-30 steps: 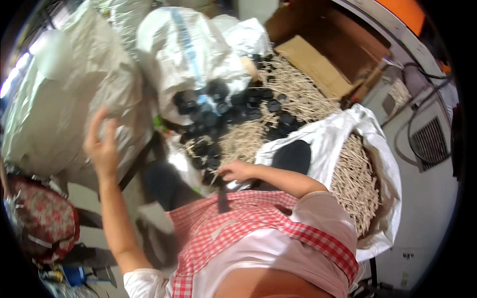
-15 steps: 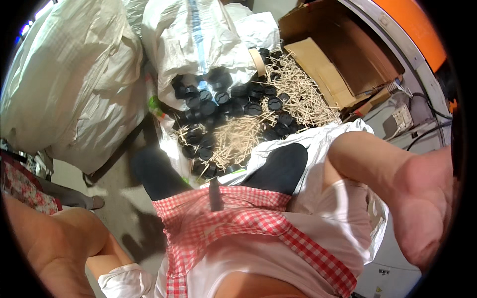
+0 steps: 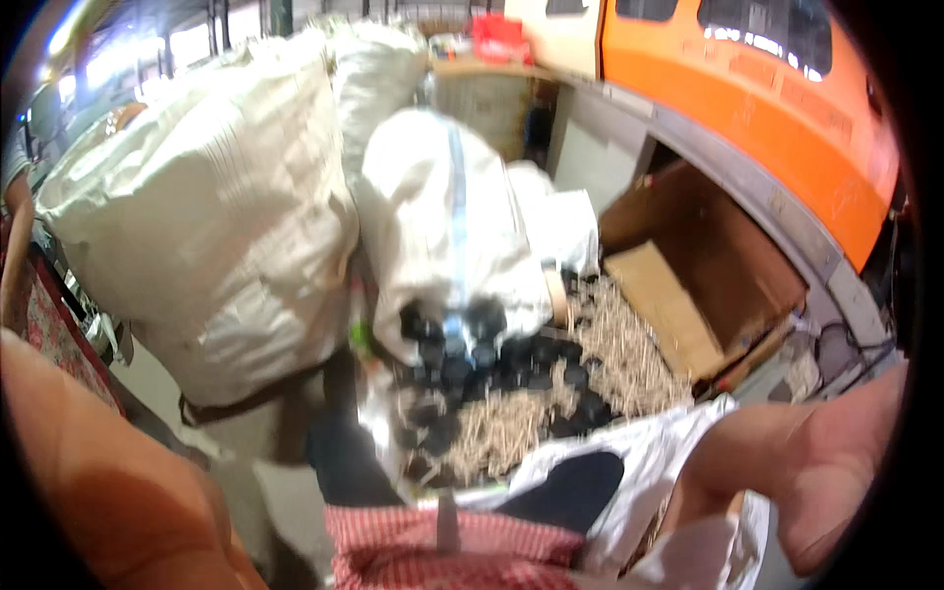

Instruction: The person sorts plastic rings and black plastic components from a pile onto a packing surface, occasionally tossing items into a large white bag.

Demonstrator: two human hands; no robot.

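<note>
My left hand (image 3: 108,472) is raised close to the camera at the lower left, with its fingers beyond the picture's edge. Opposite it, my right hand (image 3: 836,467) is also held up at the right rim, its fingers cut off too. Neither shows a thing in its grip. Beyond my dark-clad knees, black round caps (image 3: 536,364) are mixed with thin tan sticks (image 3: 497,428) on a white sheet (image 3: 580,454). Caps lie at the mouth of a white sack (image 3: 418,216) with a blue stripe. A red-and-white checked apron (image 3: 462,546) covers my lap.
Big white bulk sacks (image 3: 216,226) stand to the left. An open cardboard box (image 3: 678,315) lies at the right, below an orange machine (image 3: 737,108). Another person's arm (image 3: 15,251) shows at the left edge. A red object (image 3: 500,39) sits at the back.
The view has tilted up, bringing the orange machine and the background into sight. Both hands remain raised near the rims, and the caps and sticks look unmoved. The picture is blurred now.
</note>
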